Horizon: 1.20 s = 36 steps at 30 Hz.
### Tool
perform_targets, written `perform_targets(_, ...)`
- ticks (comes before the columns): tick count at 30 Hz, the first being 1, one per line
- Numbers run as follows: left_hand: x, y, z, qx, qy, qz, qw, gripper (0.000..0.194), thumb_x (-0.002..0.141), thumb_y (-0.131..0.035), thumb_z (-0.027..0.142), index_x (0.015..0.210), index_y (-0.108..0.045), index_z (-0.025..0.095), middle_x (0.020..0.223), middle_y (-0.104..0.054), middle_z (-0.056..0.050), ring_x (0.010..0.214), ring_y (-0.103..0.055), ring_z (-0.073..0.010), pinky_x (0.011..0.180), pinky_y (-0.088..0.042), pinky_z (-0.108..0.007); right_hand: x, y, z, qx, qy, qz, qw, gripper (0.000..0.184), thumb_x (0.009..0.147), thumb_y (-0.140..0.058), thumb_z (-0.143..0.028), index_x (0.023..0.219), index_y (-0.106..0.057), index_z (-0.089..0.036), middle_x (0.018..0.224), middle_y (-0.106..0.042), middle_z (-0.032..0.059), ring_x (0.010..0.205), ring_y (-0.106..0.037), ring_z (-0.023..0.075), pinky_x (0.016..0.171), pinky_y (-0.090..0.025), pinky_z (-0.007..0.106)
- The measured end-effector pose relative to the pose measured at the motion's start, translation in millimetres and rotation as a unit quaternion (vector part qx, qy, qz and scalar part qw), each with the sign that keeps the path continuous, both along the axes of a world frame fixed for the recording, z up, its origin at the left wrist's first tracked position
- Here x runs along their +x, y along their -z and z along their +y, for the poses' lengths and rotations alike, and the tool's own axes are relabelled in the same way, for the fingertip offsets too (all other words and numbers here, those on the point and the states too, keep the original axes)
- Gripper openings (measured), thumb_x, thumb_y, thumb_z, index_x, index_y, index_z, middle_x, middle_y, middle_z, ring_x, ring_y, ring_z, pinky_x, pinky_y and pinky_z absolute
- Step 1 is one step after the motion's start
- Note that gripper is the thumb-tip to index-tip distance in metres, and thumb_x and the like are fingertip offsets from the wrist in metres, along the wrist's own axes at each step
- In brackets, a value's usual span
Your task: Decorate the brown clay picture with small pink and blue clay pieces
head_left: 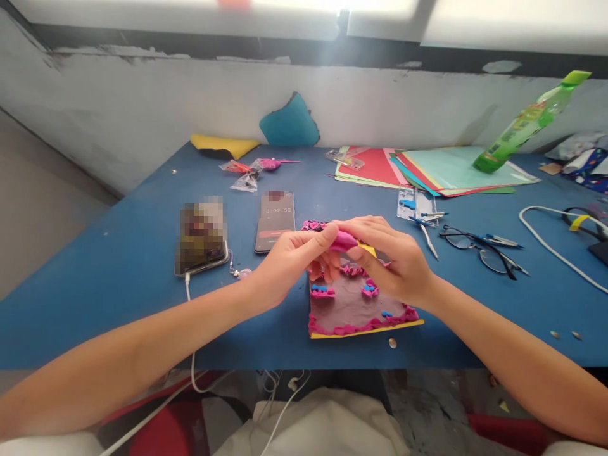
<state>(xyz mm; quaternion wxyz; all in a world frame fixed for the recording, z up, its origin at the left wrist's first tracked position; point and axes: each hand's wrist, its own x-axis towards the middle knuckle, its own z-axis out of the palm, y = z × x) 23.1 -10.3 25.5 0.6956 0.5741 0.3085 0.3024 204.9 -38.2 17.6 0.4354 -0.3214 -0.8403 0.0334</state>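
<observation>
A lump of magenta modelling clay (pixel 344 241) is pinched between my two hands. My left hand (pixel 304 250) has its thumb and fingers closed on the lump's left end. From the right, my right hand (pixel 392 256) grips the other end, fingers curled over the top. Just below them lies a square clay-covered board (pixel 349 310) with a brown-purple face, a ruffled magenta clay border and a yellow edge. Small blue and magenta clay pieces (pixel 323 291) sit on its face. My hands hide part of the board's upper half.
Left of the board lie a phone showing a timer (pixel 274 221) and a second phone with a cable (pixel 202 247). Glasses (pixel 479 250), a compass (pixel 425 237) and a clear case (pixel 418 204) are to the right. Coloured paper (pixel 441 168) and a green bottle (pixel 527 126) stand behind.
</observation>
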Motion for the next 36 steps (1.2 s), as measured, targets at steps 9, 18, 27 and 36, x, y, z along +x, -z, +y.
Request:
perform_targets(9, 0.7, -0.4, 0.8, -0.006, 0.018, -0.007, 1.000, 0.057, 0.080, -0.056, 0.064, 0.050, -0.052, 0.015, 0.045, -0.050, 0.001, 0.044, -0.045, -0.0080, 0.050, -0.034, -0.023, -1.7, 2.1, 1.6, 0.055, 0.008, -0.013, 0.998, 0.028, 0.092, -0.057, -0.029, 0.118, -0.058, -0.019, 0.101, -0.072, 0.0080, 0.091, -0.067, 0.0185, 0.083, -0.049, 0.034)
perform_targets(18, -2.8, 0.8, 1.2, -0.037, 0.095, -0.034, 0.994, 0.049, 0.084, -0.051, 0.057, 0.060, -0.056, 0.015, 0.052, -0.052, -0.001, 0.050, -0.045, -0.0111, 0.054, -0.033, -0.027, -3.7, 3.1, -3.3, 0.086, 0.039, -0.027, 0.995, 0.015, 0.092, -0.049, -0.011, 0.102, -0.058, -0.019, 0.088, -0.071, 0.0057, 0.078, -0.064, 0.0149, 0.071, -0.047, 0.029)
perform_targets(27, -3.9, 2.4, -1.4, 0.004, 0.110, -0.019, 0.994, 0.043, 0.084, -0.055, 0.054, 0.067, -0.057, 0.015, 0.055, -0.053, 0.000, 0.051, -0.048, -0.0113, 0.052, -0.034, -0.026, -4.5, 4.8, -3.2, 0.122, 0.020, 0.017, 0.992, 0.015, 0.087, -0.050, -0.003, 0.090, -0.053, -0.018, 0.068, -0.060, 0.0019, 0.064, -0.054, 0.0138, 0.063, -0.043, 0.029)
perform_targets(36, -1.3, 0.1, 3.8, 0.041, 0.029, -0.006, 0.999, 0.036, 0.091, -0.043, 0.036, 0.061, -0.047, 0.017, 0.048, -0.051, 0.002, 0.045, -0.046, -0.0092, 0.050, -0.036, -0.023, 1.0, 3.8, 1.7, 0.056, 0.068, -0.027, 0.996, 0.023, 0.095, -0.045, -0.018, 0.117, -0.050, -0.016, 0.077, -0.066, 0.0019, 0.064, -0.058, 0.0132, 0.067, -0.044, 0.028)
